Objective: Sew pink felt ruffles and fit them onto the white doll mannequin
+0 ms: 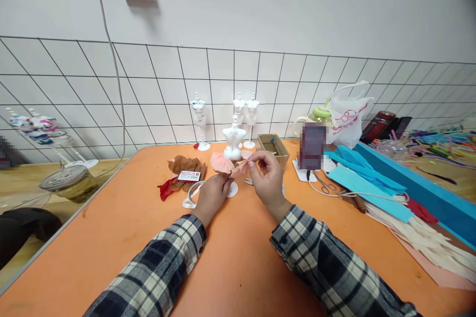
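A small white mannequin bust [234,142] stands upright in front of me, with gathered pink fabric [222,163] fanned out around its lower part. My left hand [212,197] is closed on the lower edge of that fabric, left of the bust's base. With thumb and fingertips pinched together, my right hand [268,181] holds the fabric's right end. The bust's stem is hidden behind the fabric and my left hand. Between the hands, a white round base [232,189] shows in part.
Brown crepe fabric [186,164], red fabric [167,189] and a tape roll [194,192] lie left. Behind are more mannequins [200,118] and a cardboard box [274,147]. To the right are a phone [311,146], scissors [327,187] and blue fabric strips [368,190].
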`<state>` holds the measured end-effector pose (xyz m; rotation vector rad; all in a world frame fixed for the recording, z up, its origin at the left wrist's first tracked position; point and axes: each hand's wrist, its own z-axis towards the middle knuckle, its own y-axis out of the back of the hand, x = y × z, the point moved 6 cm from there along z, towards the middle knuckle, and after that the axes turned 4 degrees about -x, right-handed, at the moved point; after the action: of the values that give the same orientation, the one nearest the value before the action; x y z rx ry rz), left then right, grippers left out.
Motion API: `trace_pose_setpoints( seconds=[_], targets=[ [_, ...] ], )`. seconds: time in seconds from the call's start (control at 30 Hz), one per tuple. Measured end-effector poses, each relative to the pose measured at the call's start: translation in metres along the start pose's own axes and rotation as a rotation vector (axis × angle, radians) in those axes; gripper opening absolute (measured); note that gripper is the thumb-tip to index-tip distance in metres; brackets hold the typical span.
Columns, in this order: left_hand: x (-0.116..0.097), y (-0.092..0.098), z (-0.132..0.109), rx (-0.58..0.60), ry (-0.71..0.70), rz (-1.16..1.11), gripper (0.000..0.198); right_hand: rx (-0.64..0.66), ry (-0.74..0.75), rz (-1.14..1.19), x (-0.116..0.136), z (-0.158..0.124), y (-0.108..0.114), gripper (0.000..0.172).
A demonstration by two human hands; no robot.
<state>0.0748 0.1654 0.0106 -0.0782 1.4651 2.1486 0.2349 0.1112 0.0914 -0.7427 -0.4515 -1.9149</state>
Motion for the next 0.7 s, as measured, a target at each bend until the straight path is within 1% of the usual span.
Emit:
trace_pose_setpoints(
  seconds=[0.07,0.1,0.17,0.2,0.27,0.3,0.33,0.4,0.5,0.7],
  targets=[
    [-0.003,0.002,-0.001,-0.001,-0.037,0.019,0.029,-0.049,-0.217,0.188,-0.014,-0.019,0.005,0.007],
    [-0.003,0.003,-0.002,-0.002,-0.053,0.026,0.029,-0.044,-0.342,0.27,-0.022,-0.032,0.005,0.01],
    [-0.003,0.004,-0.003,-0.007,-0.076,0.034,0.028,0.009,-0.6,0.393,-0.036,-0.059,0.003,0.016],
    [-0.003,0.005,-0.003,-0.012,-0.082,0.037,0.029,0.027,-0.704,0.455,-0.041,-0.071,0.003,0.021],
    [0.0,0.006,-0.004,-0.027,-0.074,0.044,0.03,0.073,-0.863,0.539,-0.045,-0.09,0.003,0.037],
    [0.002,0.007,-0.004,-0.034,-0.064,0.047,0.032,0.098,-0.919,0.56,-0.046,-0.096,0.003,0.042],
    [0.004,0.008,-0.004,-0.04,-0.051,0.052,0.033,0.121,-0.967,0.567,-0.046,-0.1,0.004,0.042],
    [0.007,0.008,-0.004,-0.048,-0.023,0.062,0.036,0.144,-1.042,0.574,-0.046,-0.105,0.005,0.035],
    [0.008,0.009,-0.004,-0.048,0.002,0.074,0.037,0.141,-1.11,0.622,-0.046,-0.108,0.006,0.029],
    [0.008,0.007,-0.004,-0.021,0.024,0.072,0.039,0.2,-1.211,0.728,-0.044,-0.113,0.002,0.03]
  ],
)
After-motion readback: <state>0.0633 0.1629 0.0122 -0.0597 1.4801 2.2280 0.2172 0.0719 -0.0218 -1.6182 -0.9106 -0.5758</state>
